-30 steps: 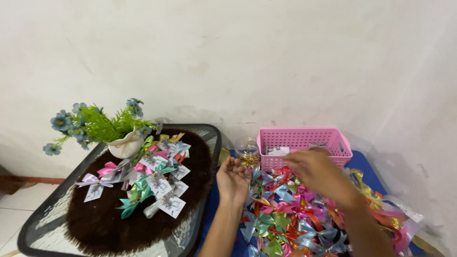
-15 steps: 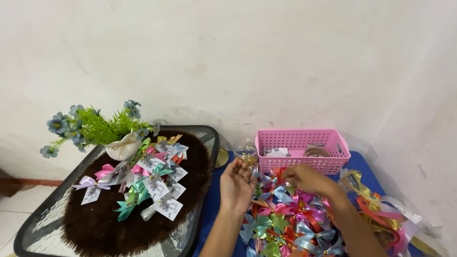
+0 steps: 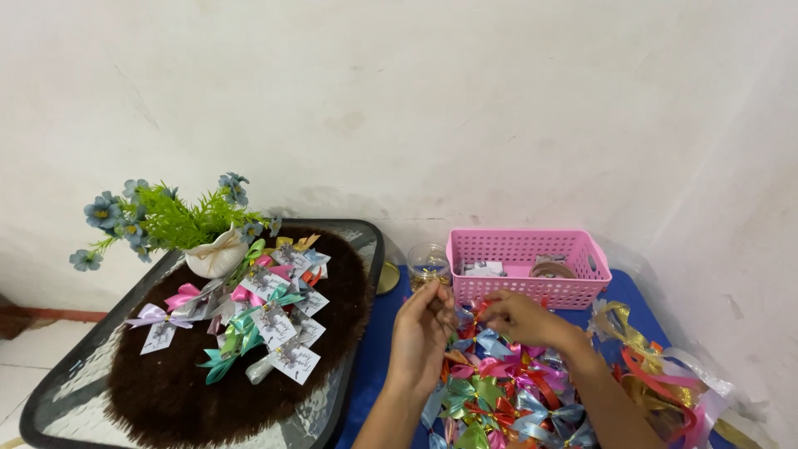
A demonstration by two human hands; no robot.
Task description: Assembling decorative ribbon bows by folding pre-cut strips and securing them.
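While both hands meet over the heap of ribbon bows [image 3: 507,391], the left hand [image 3: 422,326] and right hand [image 3: 519,316] pinch something small and red between curled fingertips; what it is cannot be told. That heap lies on a blue cloth [image 3: 374,357] at about five o'clock in the view. Just beyond, at three o'clock, stands a pink basket [image 3: 525,268], with a small glass jar [image 3: 428,264] touching its left side. Loose ribbon strips [image 3: 665,374] trail at four o'clock. At nine o'clock a dark tray [image 3: 66,391] carries a brown mat [image 3: 166,399], tagged bows [image 3: 266,320] and a white pot of blue flowers [image 3: 179,224].
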